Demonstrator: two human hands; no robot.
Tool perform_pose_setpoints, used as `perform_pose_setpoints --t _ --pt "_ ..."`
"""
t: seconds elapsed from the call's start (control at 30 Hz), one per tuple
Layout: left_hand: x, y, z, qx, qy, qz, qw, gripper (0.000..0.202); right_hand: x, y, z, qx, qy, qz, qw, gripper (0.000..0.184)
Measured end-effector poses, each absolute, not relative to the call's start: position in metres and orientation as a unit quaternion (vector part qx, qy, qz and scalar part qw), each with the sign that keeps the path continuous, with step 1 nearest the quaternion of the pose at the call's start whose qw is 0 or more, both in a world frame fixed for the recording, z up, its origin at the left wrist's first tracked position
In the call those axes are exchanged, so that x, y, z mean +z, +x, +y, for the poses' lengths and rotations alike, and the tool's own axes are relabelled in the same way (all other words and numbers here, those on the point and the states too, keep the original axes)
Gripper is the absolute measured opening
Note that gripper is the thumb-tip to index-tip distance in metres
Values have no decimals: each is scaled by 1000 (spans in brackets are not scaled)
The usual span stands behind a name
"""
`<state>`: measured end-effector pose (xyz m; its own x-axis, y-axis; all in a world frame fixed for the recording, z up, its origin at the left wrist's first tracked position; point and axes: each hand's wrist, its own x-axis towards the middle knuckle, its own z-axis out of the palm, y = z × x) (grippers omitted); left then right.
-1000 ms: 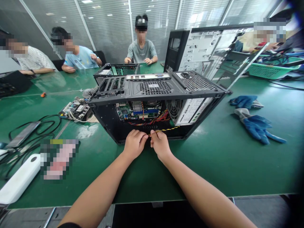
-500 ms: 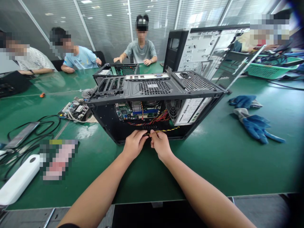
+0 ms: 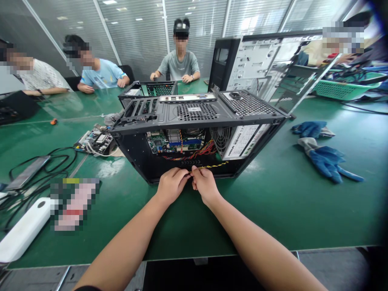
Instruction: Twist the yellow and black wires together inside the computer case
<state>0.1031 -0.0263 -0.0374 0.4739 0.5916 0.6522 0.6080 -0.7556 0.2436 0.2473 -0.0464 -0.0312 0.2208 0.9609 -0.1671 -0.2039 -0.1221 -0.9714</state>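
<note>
A black computer case (image 3: 194, 111) lies on its side on the green table (image 3: 273, 210), open toward me, with a motherboard (image 3: 172, 141), a fan (image 3: 220, 137) and red wires inside. A yellow-and-black twisted cable (image 3: 214, 165) runs out along the case's lower edge. My left hand (image 3: 171, 186) and my right hand (image 3: 204, 185) meet at that edge, both with fingers curled and pinching the cable's near end. What the fingertips grip beyond the cable is hidden.
Blue gloves (image 3: 325, 159) lie at the right. A loose circuit board (image 3: 97, 139), black cables (image 3: 39, 165) and a white device (image 3: 22, 230) lie at the left. Another open case (image 3: 260, 66) and a green basket (image 3: 339, 91) stand behind. Several people sit at the far side.
My hands stay at the case's lower edge with only small finger shifts. The person at the far side has drawn both hands back together.
</note>
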Motion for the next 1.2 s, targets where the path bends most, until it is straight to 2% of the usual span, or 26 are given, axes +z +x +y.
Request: perform_pose_setpoints --t 0.23,0.57,0.87,1.2 --pt "-35 103 -27 -368 -849 -380 4 20 -33 248 -46 496 -551 -381 552 41" --pt "-36 103 -27 -359 -852 -378 48 21 -31 250 -45 476 -573 -382 547 40" --pt "-33 105 -28 -352 -849 -394 -7 21 -32 250 -47 438 -580 -423 542 40" --pt "-38 101 -24 -350 -857 -376 21 20 -36 253 -45 428 -584 -435 535 38"
